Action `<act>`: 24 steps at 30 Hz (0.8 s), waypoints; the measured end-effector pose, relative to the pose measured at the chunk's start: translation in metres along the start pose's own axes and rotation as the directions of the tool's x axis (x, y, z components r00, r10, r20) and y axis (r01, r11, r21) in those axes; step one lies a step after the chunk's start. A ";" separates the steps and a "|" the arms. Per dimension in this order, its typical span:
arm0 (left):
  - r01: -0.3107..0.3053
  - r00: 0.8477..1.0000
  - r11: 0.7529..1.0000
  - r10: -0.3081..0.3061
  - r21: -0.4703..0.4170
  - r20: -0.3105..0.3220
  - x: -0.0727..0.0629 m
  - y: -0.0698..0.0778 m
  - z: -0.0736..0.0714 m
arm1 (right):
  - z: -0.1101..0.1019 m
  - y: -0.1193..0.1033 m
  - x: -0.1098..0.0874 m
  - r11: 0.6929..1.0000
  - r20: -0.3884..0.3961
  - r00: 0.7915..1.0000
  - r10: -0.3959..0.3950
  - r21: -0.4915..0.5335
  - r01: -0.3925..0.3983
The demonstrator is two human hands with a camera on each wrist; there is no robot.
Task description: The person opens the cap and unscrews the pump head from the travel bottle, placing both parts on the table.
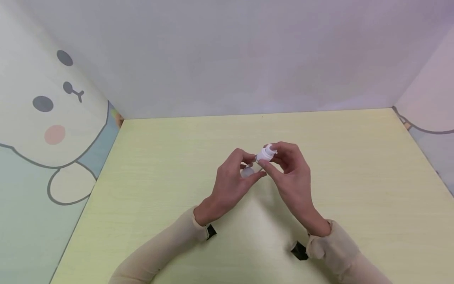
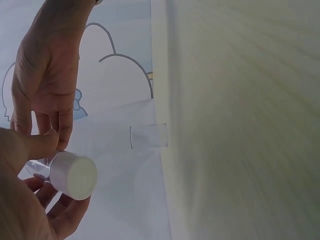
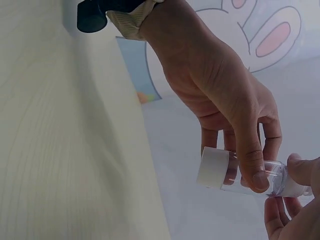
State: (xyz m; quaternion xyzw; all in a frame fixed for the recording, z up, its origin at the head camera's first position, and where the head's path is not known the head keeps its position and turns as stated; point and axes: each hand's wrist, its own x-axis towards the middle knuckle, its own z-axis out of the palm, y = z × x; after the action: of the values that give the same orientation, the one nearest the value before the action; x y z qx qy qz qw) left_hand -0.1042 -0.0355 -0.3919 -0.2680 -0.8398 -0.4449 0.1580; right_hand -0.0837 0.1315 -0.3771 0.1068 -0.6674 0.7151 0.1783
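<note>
A small clear pump bottle (image 3: 275, 177) is held tilted between both hands over the table. Its white pump head (image 1: 267, 153) points up and to the right, and the white base (image 2: 81, 177) faces down and to the left. My left hand (image 1: 232, 177) grips the clear body, thumb along its near side and fingers behind. With thumb and fingers my right hand (image 1: 292, 177) pinches the white collar and pump head. In the right wrist view, the left hand's thumb lies across the transparent wall, and the right hand's fingertips sit at the collar end.
Under the hands is a pale yellow wooden table (image 1: 159, 157). A plain light wall (image 1: 248, 59) rises behind it, with cartoon-printed panels (image 1: 42, 130) at the sides. Black wrist devices (image 1: 299, 250) show at both sleeves. A clear rectangular strip (image 2: 148, 136) appears on the wall.
</note>
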 end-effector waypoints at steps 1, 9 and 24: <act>-0.002 1.000 1.000 0.002 -0.001 0.002 0.000 0.000 0.000 | 0.000 0.000 0.000 1.000 0.002 1.000 0.001 -0.003 -0.001; 0.017 0.999 0.986 -0.009 -0.167 0.044 0.003 -0.002 -0.005 | -0.006 0.000 0.002 0.998 0.039 0.997 -0.066 0.022 0.065; 0.115 0.988 0.953 -0.081 -0.281 0.131 0.008 0.000 -0.013 | -0.012 -0.006 0.007 0.995 0.133 0.989 -0.064 0.081 0.054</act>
State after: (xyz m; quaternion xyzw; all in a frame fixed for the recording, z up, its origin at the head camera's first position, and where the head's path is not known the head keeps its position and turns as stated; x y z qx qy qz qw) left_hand -0.1106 -0.0439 -0.3802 -0.2719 -0.7864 -0.5528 0.0452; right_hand -0.0863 0.1440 -0.3696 0.1813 -0.6465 0.7258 0.1496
